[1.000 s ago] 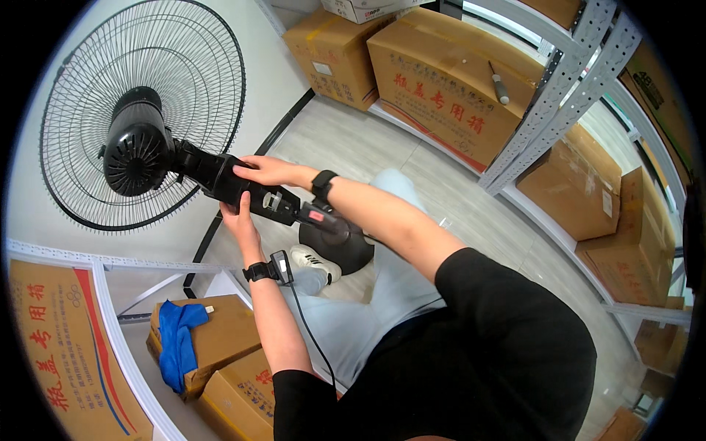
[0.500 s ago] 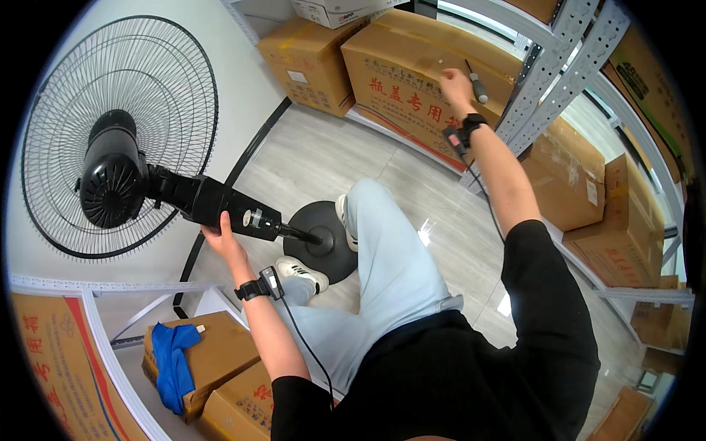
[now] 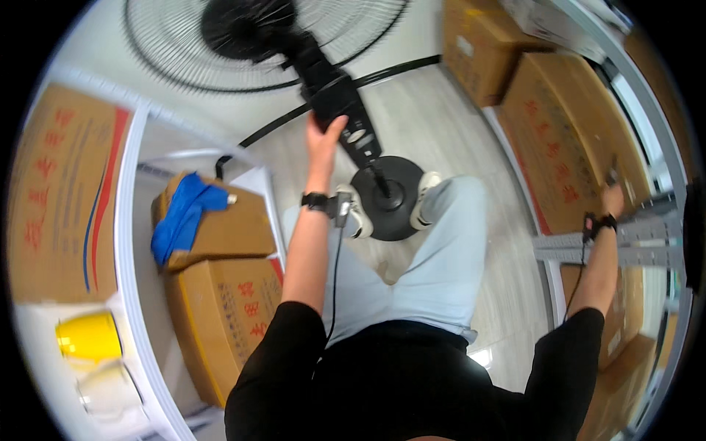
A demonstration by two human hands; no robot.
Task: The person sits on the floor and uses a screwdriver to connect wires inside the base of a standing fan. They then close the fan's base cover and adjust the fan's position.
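A black pedestal fan [image 3: 340, 99] leans up and to the left from its round base [image 3: 388, 209], which sits on the floor between my shoes. My left hand [image 3: 323, 140] is closed around the control housing below the fan's head, thumb on the front. Far to the right, my right hand [image 3: 612, 200] is over the top of a large cardboard box [image 3: 566, 125]. Its fingers are closed at the handle of a screwdriver [image 3: 612, 173], whose shaft points away from me. Blur softens the finger detail there.
A metal shelf post [image 3: 610, 248] stands right beside my right forearm. On the left, a white shelf [image 3: 140, 220] holds cardboard boxes [image 3: 220, 323], a blue cloth [image 3: 190, 213], a yellow mug [image 3: 90, 336] and a white mug [image 3: 110, 389]. Cables hang from both wrists.
The view has swung, so the fan appears farther right. My right hand, earlier beside the screwdriver on the box, is now at its handle. My left hand keeps its hold on the fan.
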